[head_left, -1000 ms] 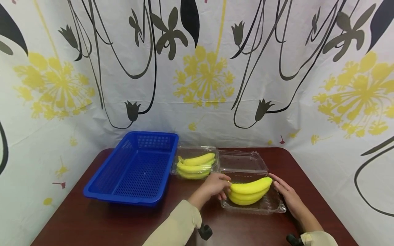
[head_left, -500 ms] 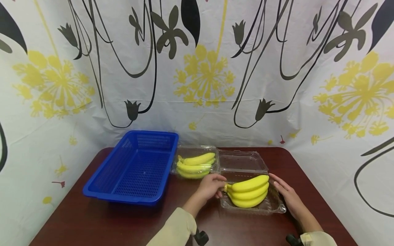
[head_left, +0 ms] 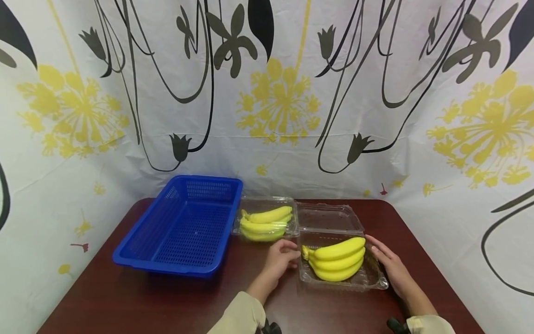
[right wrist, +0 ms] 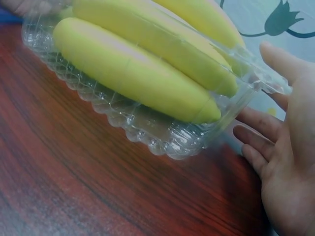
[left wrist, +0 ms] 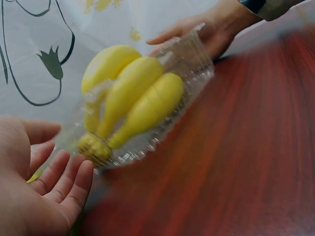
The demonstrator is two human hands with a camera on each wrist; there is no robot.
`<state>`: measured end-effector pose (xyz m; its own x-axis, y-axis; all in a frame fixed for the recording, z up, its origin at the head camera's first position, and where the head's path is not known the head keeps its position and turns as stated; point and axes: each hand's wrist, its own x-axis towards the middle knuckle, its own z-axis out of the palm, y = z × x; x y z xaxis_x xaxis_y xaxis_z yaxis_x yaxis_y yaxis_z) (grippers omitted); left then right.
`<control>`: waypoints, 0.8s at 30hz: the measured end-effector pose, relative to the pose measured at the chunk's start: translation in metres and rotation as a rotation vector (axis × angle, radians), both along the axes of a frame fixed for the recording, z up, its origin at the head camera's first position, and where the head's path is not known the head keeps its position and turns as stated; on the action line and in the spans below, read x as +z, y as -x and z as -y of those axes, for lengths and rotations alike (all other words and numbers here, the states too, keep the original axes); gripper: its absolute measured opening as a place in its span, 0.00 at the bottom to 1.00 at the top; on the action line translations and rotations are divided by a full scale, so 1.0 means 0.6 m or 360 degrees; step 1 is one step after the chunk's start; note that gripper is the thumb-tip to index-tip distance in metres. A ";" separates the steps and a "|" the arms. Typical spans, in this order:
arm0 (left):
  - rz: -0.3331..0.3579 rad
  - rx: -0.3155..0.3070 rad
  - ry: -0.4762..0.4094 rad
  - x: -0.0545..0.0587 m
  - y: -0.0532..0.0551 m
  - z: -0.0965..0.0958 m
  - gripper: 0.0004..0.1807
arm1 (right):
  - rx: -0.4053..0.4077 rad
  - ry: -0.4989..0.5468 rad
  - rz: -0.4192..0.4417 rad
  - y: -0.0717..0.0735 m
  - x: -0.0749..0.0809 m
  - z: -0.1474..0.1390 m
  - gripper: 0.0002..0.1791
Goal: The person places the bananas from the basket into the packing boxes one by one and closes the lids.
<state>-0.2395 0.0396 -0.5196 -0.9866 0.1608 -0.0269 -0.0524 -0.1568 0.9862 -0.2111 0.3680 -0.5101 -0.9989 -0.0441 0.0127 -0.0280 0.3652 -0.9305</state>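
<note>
A bunch of yellow bananas [head_left: 337,260] lies in the base of a clear plastic clamshell box [head_left: 369,277], its stem end toward the left. The box's lid [head_left: 329,218] is folded back behind it. My left hand [head_left: 277,264] is beside the box's left wall, near the stem, holding nothing; in the left wrist view its fingers [left wrist: 66,177] are relaxed and apart from the bananas. My right hand [head_left: 395,271] rests along the right wall of the box, its fingers [right wrist: 258,123] fairly straight against the plastic.
Behind my left hand, a second clear clamshell box [head_left: 294,218] holds more bananas [head_left: 267,223]. A blue perforated basket [head_left: 179,268] stands at the left of the dark red wooden table [head_left: 167,301]. A patterned cloth [head_left: 283,176] hangs behind.
The bananas have come down flat into the box, stem now showing at the left. My left hand has let go of the stem and drawn left. The right hand has barely moved.
</note>
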 end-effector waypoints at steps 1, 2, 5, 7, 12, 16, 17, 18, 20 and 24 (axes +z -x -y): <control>-0.0002 -0.0005 -0.0014 -0.003 -0.001 -0.001 0.12 | -0.0008 -0.0013 0.0005 0.000 -0.001 -0.001 0.35; -0.0005 -0.0017 -0.0018 -0.005 -0.002 -0.002 0.13 | -0.0016 -0.0023 0.0009 -0.001 -0.001 -0.002 0.34; -0.0048 -0.0089 -0.0002 -0.007 -0.007 -0.003 0.16 | -0.0035 -0.0036 0.0018 -0.003 -0.003 -0.004 0.34; -0.0098 -0.0149 0.0027 -0.005 -0.011 -0.002 0.19 | -0.0026 -0.0018 0.0015 -0.003 -0.002 -0.005 0.34; -0.0203 -0.0353 0.0124 0.006 -0.017 0.012 0.35 | 0.0112 0.0176 0.0017 0.005 0.010 -0.014 0.35; -0.0195 -0.0580 0.0148 0.008 -0.019 0.025 0.48 | 0.0169 0.0226 0.0066 0.019 0.029 -0.018 0.37; -0.0190 -0.0625 0.0155 0.007 -0.019 0.027 0.51 | 0.0163 0.0211 0.0091 0.024 0.034 -0.017 0.38; -0.0193 -0.0662 0.0162 0.007 -0.019 0.029 0.53 | 0.0158 0.0199 0.0119 0.029 0.039 -0.015 0.39; -0.0216 -0.0711 0.0205 0.006 -0.020 0.030 0.57 | 0.0139 0.0198 0.0174 0.040 0.046 -0.010 0.41; -0.0257 -0.0723 0.0279 0.005 -0.020 0.026 0.60 | 0.0091 0.0290 0.0231 0.060 0.052 0.001 0.44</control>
<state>-0.2274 0.0240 -0.5168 -0.8121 0.5808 0.0554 0.0784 0.0146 0.9968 -0.2470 0.3671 -0.4787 -0.9868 -0.1107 -0.1179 0.0950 0.1925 -0.9767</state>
